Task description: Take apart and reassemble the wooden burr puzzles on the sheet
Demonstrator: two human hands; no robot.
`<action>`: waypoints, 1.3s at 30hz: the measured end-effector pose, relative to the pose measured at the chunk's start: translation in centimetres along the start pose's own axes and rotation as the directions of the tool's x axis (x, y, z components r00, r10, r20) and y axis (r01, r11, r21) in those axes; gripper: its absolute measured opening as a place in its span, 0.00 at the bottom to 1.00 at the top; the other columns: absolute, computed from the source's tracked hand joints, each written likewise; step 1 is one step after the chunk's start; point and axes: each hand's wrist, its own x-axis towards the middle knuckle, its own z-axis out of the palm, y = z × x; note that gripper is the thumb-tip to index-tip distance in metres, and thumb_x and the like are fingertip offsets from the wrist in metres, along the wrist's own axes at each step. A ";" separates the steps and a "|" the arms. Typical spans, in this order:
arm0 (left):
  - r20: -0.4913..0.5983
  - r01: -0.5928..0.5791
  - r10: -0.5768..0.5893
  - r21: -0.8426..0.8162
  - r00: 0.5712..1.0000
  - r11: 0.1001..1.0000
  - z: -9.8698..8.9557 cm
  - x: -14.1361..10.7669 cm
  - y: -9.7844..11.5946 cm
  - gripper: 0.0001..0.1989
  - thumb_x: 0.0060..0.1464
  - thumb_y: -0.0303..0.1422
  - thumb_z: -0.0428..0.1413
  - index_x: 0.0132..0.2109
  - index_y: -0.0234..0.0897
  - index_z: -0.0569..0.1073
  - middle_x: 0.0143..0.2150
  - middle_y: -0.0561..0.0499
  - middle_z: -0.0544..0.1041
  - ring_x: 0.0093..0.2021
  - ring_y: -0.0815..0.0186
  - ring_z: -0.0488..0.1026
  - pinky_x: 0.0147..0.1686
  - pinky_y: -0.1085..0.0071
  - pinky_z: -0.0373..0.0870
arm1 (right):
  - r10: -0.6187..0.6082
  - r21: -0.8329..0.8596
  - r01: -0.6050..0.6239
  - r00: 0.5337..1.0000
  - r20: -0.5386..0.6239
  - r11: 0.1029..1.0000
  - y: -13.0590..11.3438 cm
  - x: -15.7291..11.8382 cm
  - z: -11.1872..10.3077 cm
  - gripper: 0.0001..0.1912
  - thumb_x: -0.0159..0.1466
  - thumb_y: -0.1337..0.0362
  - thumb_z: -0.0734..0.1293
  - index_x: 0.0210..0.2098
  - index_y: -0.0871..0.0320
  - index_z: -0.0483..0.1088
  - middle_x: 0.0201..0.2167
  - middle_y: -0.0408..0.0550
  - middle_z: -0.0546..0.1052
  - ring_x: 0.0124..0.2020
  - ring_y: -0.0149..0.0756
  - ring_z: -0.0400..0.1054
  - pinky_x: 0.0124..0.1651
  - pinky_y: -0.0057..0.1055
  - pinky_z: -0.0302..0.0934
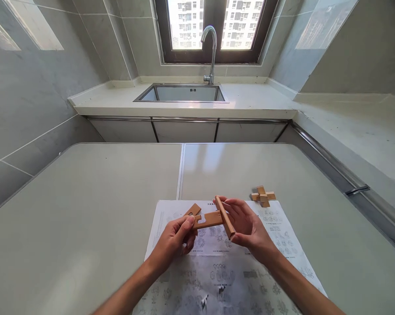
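Note:
My left hand (180, 234) pinches the end of a flat wooden puzzle piece (210, 219) with a notch cut in its edge. My right hand (248, 225) grips a longer wooden bar (225, 217) by its two ends, thumb at the near end and fingers at the far one. The notched piece meets the bar near its middle; whether it passes through a slot cannot be seen. Just beyond my left fingers is another flat wooden piece (194, 209), partly hidden by that hand. Under both hands lies a printed instruction sheet (223, 273) with small diagrams, its print too small to read.
A cross-shaped wooden puzzle (263, 196) sits at the sheet's far right corner. The pale table (95, 210) has a seam down its middle. Beyond it are a counter with a sink (184, 93), a faucet (212, 52) and a window.

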 end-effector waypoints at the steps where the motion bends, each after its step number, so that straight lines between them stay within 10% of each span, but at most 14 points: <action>1: -0.004 0.004 -0.004 -0.004 1.000 1.000 0.0 0.0 0.0 0.27 0.67 0.56 0.53 0.31 0.38 0.66 0.18 0.61 0.59 0.19 0.74 0.51 0.21 0.73 0.51 | -0.013 -0.035 0.014 1.000 0.010 0.999 0.0 0.0 -0.1 0.35 0.55 0.53 0.85 0.58 0.43 0.71 0.70 0.52 0.69 0.73 0.54 0.59 0.73 0.55 0.58; 39: -0.006 0.084 -0.083 0.010 0.996 0.996 -0.8 0.1 -0.4 0.27 0.66 0.58 0.53 0.32 0.39 0.64 0.18 0.60 0.61 0.17 0.74 0.54 0.18 0.75 0.50 | -0.018 -0.384 0.025 1.000 0.020 0.923 0.9 -0.8 0.8 0.29 0.57 0.56 0.83 0.53 0.45 0.70 0.69 0.56 0.70 0.67 0.57 0.69 0.65 0.52 0.72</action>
